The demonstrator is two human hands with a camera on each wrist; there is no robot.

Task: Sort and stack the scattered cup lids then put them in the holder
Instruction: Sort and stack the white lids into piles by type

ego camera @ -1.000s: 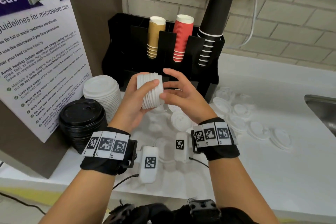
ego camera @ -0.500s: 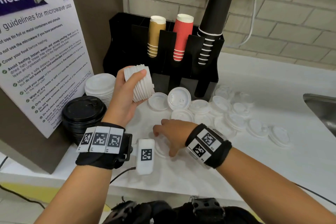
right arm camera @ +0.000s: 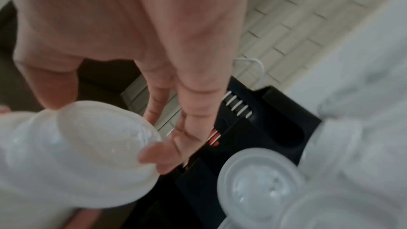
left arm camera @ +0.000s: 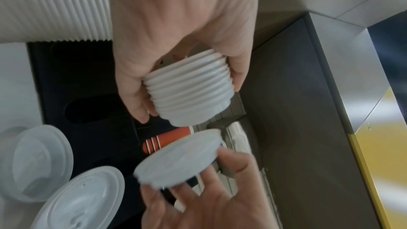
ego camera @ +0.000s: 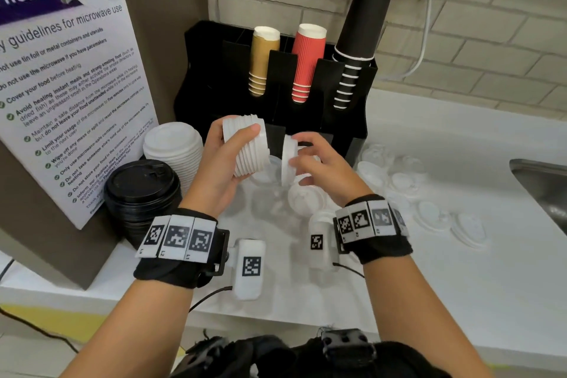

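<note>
Left hand (ego camera: 214, 169) grips lid stack (ego camera: 245, 147) (tilted); right hand (ego camera: 319, 169) fingers pinch single lid (ego camera: 287, 159) just beside.

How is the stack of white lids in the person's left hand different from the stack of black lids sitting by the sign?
The white stack is held in the air, lying tilted on its side in the left hand; the black stack stands upright on the counter, untouched. The white lids look narrower than the black ones. The right hand brings a single white lid towards the white stack, not the black one. Both are nested cup lids, not yet in the holder.
</note>
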